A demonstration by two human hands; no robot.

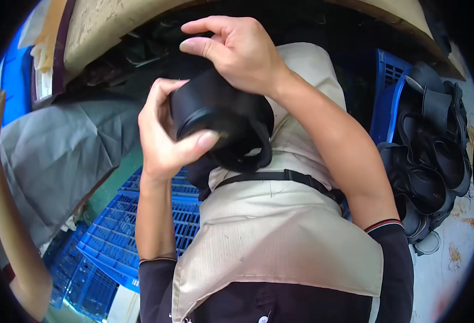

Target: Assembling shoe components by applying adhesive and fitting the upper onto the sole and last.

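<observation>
My left hand (164,134) is closed round a black sandal (220,116) above my lap, with the thumb laid across its inner sole. The sandal is tilted, and a strap loop on it points toward me; motion blurs part of its surface. Over the sandal's far end is my right hand (237,51). Its thumb and forefinger are stretched out with a gap between them, and I see nothing held there. The other fingers are partly curled out of sight.
At right, several black sandals (430,156) are heaped by a blue crate (379,102). More blue crates (113,231) lie at lower left. A co-worker's arm (16,226) and grey cloth (64,156) are at left. Beige edges (107,32) of a bench run across the top.
</observation>
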